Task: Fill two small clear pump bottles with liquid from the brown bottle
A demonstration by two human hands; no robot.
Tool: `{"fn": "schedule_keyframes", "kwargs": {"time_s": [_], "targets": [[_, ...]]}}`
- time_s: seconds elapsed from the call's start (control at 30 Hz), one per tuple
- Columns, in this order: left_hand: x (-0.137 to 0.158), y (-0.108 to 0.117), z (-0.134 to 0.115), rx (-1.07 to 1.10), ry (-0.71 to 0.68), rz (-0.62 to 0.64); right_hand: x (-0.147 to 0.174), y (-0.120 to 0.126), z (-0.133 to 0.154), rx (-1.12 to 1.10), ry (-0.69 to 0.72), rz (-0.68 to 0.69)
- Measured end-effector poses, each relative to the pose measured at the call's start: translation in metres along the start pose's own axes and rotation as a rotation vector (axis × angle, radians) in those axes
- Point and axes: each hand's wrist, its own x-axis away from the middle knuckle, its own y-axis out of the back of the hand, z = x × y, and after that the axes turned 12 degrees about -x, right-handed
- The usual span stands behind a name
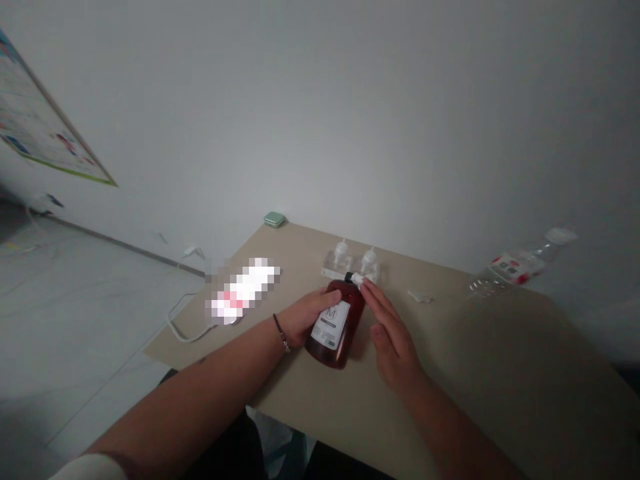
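Observation:
A brown-red bottle [334,323] with a white label [330,325] and a black neck is tilted over the table. My left hand [306,317] is closed around its left side, thumb across the front above the label. At the neck, my right hand [390,333] presses a small white piece [358,279], which looks like a folded tissue, under its fingertips. Its fingers lie close together, with the thumb lower down. Just behind the bottle stands a clear holder [330,265] with two white-topped small bottles [369,259].
On the beige table [450,347] lie a crumpled white scrap [421,296] and a lit, pixelated phone-like object [245,290] with a white cable [187,339]. A green case [274,219] sits at the back corner. A clear plastic bottle [520,265] leans at the right, near the wall.

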Motion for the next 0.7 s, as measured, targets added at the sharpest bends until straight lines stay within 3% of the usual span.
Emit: {"fn": "schedule_keyframes", "kwargs": {"time_s": [0.23, 0.47, 0.63, 0.7], "targets": [[0.003, -0.010, -0.003, -0.008, -0.149, -0.110, 0.007, -0.014, 0.012, 0.015, -0.056, -0.074], [0.008, -0.010, -0.003, -0.108, -0.380, -0.143, 0.032, -0.039, 0.029, -0.111, -0.202, -0.255], [0.010, -0.009, -0.002, -0.156, -0.488, -0.151, 0.050, -0.065, 0.022, -0.293, -0.333, -0.402], [0.011, -0.009, -0.003, -0.179, -0.528, -0.183, 0.054, -0.074, 0.017, -0.230, -0.286, -0.358]]}}
